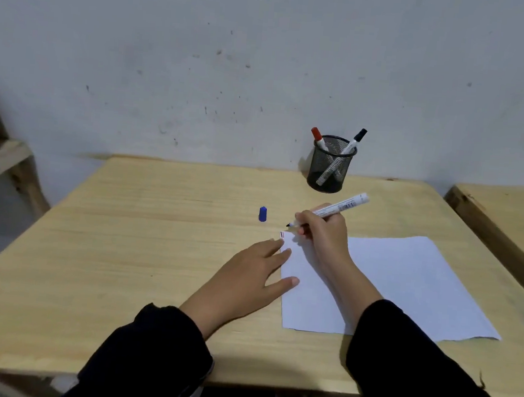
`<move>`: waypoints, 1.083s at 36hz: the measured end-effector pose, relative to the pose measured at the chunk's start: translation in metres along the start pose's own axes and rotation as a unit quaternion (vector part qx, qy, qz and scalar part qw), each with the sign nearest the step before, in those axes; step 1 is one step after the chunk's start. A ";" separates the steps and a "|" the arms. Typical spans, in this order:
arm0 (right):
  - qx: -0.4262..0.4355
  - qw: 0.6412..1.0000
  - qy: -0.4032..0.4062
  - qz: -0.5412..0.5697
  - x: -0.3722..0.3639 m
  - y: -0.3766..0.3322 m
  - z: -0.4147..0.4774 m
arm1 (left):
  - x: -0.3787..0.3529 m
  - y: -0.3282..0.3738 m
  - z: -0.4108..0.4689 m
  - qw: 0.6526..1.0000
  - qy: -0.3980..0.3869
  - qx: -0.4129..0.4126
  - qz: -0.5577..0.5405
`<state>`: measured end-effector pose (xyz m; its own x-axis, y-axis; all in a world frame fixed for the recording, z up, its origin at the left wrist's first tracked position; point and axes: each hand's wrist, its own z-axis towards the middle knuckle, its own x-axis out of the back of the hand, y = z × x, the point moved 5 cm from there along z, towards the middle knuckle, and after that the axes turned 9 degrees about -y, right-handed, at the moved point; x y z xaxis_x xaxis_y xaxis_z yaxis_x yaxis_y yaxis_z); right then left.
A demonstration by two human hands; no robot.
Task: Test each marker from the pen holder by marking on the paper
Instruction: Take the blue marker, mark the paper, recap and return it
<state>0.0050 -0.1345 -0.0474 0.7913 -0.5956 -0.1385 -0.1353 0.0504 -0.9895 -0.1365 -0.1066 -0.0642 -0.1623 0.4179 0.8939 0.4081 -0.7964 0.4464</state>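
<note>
Marking step. Right hand (324,235) grips the uncapped blue marker (332,209), tip poised just above the paper's (405,280) far-left corner; left hand (247,276), flat and empty, steadies the sheet. Its blue cap (263,214) stands nearby. Next, presumably: lower the tip, stroke, recap.

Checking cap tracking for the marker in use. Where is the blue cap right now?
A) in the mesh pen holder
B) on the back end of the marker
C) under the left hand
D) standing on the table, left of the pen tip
D: the blue cap stands upright on the bare table, left of the tip of the marker held by the right hand.
</note>
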 end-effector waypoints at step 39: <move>0.033 0.988 -0.013 -0.152 -0.003 0.003 0.006 | -0.002 0.002 -0.001 1.000 -0.003 0.007 -0.002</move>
<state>0.0056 -0.1273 -0.0501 0.8040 -0.5714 0.1649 0.1493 -0.0745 -0.9860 -0.1360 -0.1093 -0.0647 -0.1581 0.4240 0.8918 0.4208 -0.7881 0.4492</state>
